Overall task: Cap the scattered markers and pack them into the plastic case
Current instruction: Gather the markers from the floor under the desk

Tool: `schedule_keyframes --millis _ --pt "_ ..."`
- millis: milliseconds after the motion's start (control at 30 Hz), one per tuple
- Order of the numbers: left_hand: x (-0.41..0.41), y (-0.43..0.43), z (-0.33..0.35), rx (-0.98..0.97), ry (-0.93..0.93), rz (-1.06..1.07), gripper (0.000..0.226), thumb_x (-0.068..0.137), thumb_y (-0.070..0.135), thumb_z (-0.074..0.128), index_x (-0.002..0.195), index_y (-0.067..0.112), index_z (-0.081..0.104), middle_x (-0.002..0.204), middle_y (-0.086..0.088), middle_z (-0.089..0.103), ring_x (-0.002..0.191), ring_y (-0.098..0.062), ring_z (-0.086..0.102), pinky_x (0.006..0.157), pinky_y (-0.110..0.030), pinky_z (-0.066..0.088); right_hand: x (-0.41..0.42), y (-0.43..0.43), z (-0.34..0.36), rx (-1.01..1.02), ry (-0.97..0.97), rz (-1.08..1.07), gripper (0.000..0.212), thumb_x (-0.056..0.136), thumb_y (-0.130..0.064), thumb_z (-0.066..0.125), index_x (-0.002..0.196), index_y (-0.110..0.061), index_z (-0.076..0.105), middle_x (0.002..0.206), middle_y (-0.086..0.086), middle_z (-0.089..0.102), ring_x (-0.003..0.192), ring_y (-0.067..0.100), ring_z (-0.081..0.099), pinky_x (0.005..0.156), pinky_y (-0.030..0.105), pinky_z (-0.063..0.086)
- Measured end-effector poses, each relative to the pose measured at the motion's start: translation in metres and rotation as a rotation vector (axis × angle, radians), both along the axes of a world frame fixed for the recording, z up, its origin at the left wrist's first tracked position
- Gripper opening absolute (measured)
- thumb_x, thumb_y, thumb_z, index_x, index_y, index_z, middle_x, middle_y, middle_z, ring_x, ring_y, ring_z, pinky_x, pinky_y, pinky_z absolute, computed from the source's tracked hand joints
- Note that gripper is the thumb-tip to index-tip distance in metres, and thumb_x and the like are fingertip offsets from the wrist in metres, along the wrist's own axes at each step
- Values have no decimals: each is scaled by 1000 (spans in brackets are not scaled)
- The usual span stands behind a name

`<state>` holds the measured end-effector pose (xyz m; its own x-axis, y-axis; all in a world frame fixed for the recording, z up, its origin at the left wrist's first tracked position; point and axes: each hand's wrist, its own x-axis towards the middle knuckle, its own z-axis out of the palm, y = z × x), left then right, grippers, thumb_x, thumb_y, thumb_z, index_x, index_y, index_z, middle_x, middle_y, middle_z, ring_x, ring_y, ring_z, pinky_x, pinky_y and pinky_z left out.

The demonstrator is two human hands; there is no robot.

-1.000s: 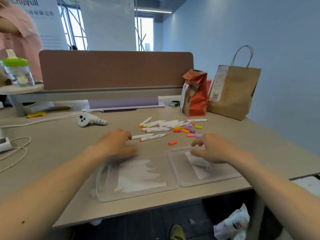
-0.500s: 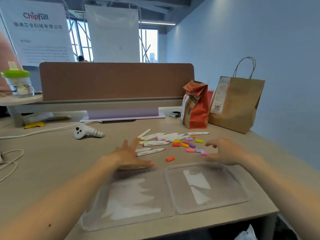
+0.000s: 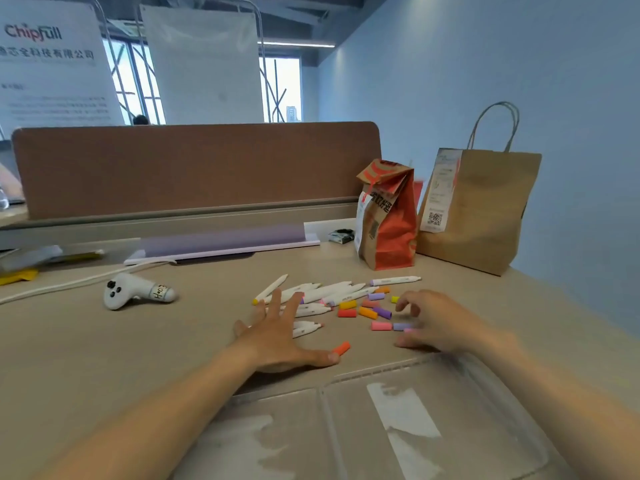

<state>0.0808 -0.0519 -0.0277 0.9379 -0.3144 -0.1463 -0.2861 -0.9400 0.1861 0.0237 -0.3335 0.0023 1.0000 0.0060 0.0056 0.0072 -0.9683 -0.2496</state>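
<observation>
Where the hands (image 3: 277, 337) (image 3: 438, 323) spread, markers (image 3: 329, 292) lie just beyond.

I see a clear, glossy plastic case (image 3: 398, 427) at lower centre, a matt desk (image 3: 86, 341), and a creased brown paper bag (image 3: 485, 216) at right.

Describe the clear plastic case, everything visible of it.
The plastic case is clear and slightly cloudy, lying opened flat at the near edge of the desk. Its two shallow halves sit side by side, joined by a ridge down the middle. Pale glare streaks both. No markers lie in it. Both forearms pass over its outer parts; contact cannot be told.
</observation>
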Motion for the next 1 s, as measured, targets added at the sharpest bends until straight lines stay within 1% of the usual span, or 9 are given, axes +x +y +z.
schedule_keyframes --millis 100,167,267,400,533,633,767,867,1000 --pt "6 -9 -2 -25 -10 -17 139 36 108 34 151 44 -13 162 6 -23 152 -29 -7 116 -63 14 3 8 -1 31 -50 44 38 76 -45 79 104 -31 58 107 -17 53 92 5 52 74 17 42" --pt "10 -12 -5 -35 -46 -27 128 50 103 37 152 41 -11 163 3 -19 152 -28 -5 117 -59 15 3 13 -3 57 -90 72 31 80 -38 78 104 -22 64 108 -27 47 80 -5 48 63 8 36" --pt "16 -13 -9 -101 -128 -20 116 61 96 41 153 38 0 165 2 -11 152 -26 2 118 -52 17 4 20 -8 61 -134 70 27 83 -42 74 101 -24 66 110 -25 51 82 0 50 64 13 34" --pt "23 -10 -9 -102 -197 11 124 52 103 37 153 39 5 164 5 -5 150 -26 5 117 -55 17 4 22 -11 50 -126 65 25 84 -46 72 101 -28 70 112 -18 59 91 9 52 73 22 38" --pt "35 -1 -2 -47 -143 77 136 40 106 38 153 44 -6 164 0 -11 151 -34 -1 116 -61 12 9 19 -14 52 -114 80 24 85 -55 68 92 -32 72 108 -12 68 88 7 56 71 21 44" --pt "45 5 -4 -55 -105 81 139 34 107 40 150 48 -9 164 1 -8 150 -36 4 114 -65 18 15 16 -12 28 -105 95 31 85 -59 64 92 -30 73 101 -12 67 83 5 52 60 14 34" --pt "51 0 -10 -79 -109 14 138 38 107 42 151 46 -10 163 1 10 147 -30 20 111 -65 23 19 10 -11 10 -149 146 33 89 -51 63 98 -21 74 124 -11 65 84 -1 40 57 9 23" --pt "54 -8 -9 -101 -123 -31 138 38 107 39 151 44 -8 162 4 18 143 -26 28 111 -62 28 22 6 -13 -10 -147 118 30 90 -49 64 98 -22 74 107 -17 62 80 0 43 57 12 26" --pt "55 -22 -10 -150 -156 -92 135 40 106 42 152 43 1 155 6 29 134 -21 39 107 -54 37 24 -5 -14 -8 -138 53 25 87 -51 66 94 -27 73 91 -8 64 83 11 56 63 24 42"
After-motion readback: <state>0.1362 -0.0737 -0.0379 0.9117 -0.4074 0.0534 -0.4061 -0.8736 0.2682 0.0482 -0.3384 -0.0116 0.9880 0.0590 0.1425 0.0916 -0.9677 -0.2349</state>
